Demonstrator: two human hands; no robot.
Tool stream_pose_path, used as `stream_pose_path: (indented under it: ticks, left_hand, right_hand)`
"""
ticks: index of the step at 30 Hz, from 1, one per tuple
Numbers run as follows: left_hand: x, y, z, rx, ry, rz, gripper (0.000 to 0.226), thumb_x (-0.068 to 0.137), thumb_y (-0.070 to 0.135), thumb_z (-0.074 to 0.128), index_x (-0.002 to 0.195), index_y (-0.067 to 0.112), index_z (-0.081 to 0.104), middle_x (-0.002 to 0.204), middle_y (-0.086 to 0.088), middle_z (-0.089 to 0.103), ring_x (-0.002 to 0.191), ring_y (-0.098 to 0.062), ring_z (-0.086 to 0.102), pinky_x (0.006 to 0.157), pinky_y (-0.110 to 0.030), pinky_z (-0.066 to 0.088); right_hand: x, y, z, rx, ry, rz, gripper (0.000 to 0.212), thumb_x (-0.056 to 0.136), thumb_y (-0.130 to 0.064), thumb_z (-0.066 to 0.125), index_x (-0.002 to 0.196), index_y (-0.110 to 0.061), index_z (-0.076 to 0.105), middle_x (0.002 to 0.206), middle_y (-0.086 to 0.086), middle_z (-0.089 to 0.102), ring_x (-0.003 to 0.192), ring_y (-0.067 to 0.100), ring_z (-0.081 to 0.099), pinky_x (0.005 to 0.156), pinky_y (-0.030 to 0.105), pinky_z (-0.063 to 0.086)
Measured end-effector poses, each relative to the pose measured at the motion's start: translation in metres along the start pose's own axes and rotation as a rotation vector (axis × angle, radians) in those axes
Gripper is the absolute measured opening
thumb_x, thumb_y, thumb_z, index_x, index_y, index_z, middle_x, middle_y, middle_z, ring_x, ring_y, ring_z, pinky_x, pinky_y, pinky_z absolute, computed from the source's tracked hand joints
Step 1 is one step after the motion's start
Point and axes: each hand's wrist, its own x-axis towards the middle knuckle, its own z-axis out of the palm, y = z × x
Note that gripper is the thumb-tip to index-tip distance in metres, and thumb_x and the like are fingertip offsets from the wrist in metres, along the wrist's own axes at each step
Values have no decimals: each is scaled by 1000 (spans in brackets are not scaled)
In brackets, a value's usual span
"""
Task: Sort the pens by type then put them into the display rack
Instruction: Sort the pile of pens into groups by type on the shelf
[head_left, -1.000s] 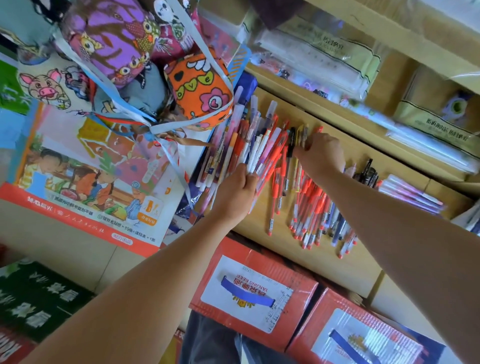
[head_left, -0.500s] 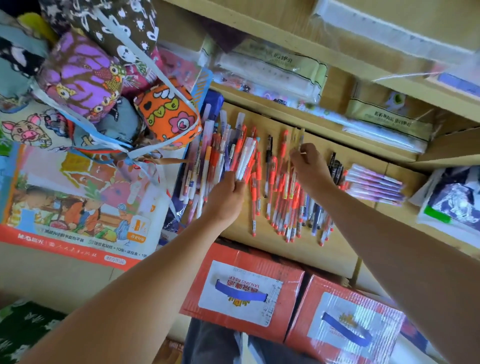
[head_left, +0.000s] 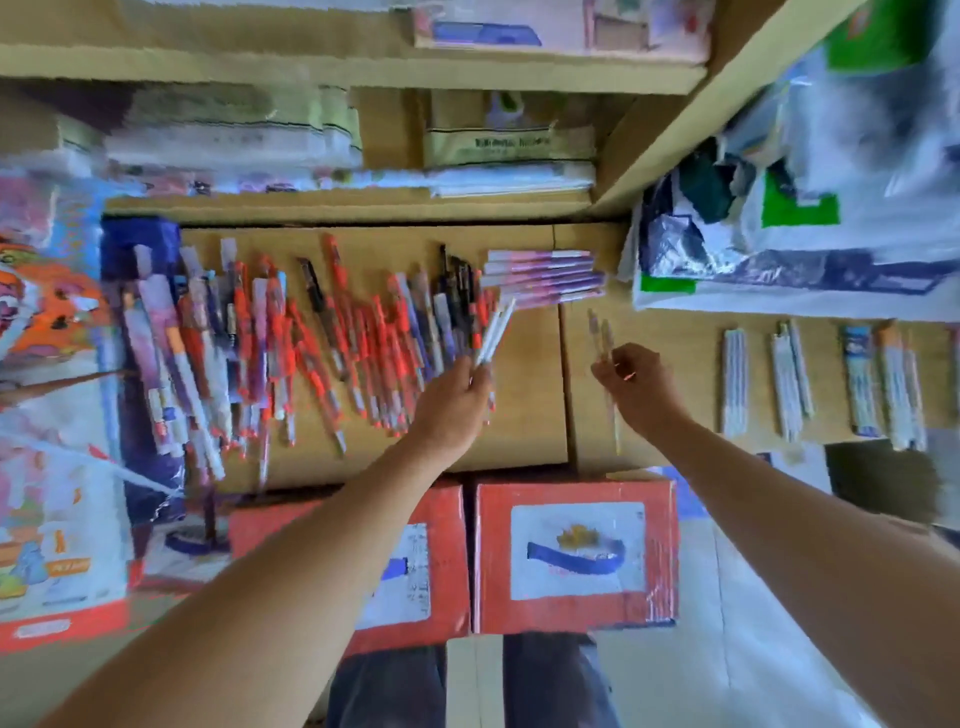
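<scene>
left hand grips slim white pens at right edge of red-orange pen pile on wooden shelf; right hand pinches thin clear pens just right of it.

Both your bare arms reach forward; your left hand grips white pens fanned upward, your right hand pinches clear pens upright

Blur smears the loose pens and print on shelf packets; the left edge crops the poster.
</scene>
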Motion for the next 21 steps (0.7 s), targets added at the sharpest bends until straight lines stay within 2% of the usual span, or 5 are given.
stream_pose_path:
  ticks: [4, 7, 14, 18, 21]
  left_hand:
    - [-1, 6, 53, 3, -27, -1, 30, 101, 26, 39, 72, 21, 42, 57, -8, 51, 64, -44, 57, 62, -44, 46]
    - [1, 9, 84, -21, -59, -6, 28, 93, 38, 39, 69, 23, 41, 52, 5, 44, 49, -27, 44, 58, -44, 40]
    - [13, 24, 121, -83, -13, -95, 28, 94, 38, 41, 72, 20, 47, 60, 3, 44, 55, -21, 39, 62, -39, 33]
    - [20, 37, 130, 0, 1, -142, 27, 99, 37, 42, 77, 27, 52, 78, -3, 57, 63, -20, 45, 65, -37, 38]
    - [22, 44, 137, 17, -29, -117, 25, 101, 33, 41, 81, 29, 54, 94, -5, 63, 64, -15, 46, 65, -32, 39]
  right_hand:
    - [13, 51, -31, -87, 46, 79, 17, 87, -21, 66, 94, -5, 67, 80, 11, 65, 75, 24, 57, 59, 28, 30]
    - [24, 68, -39, -125, 28, 68, 21, 86, -18, 66, 103, -6, 65, 88, 13, 68, 84, 30, 61, 60, 28, 31]
    - [31, 85, -33, -60, -21, -48, 24, 81, -13, 68, 101, -6, 56, 96, 14, 61, 85, 31, 58, 67, 31, 39]
    - [27, 90, -32, -69, -78, -149, 46, 83, -16, 69, 120, -5, 45, 117, 12, 52, 92, 29, 58, 72, 36, 48]
    - [25, 91, -40, 18, -3, -174, 34, 88, -23, 64, 117, -10, 52, 105, 4, 56, 77, 18, 57, 66, 31, 47]
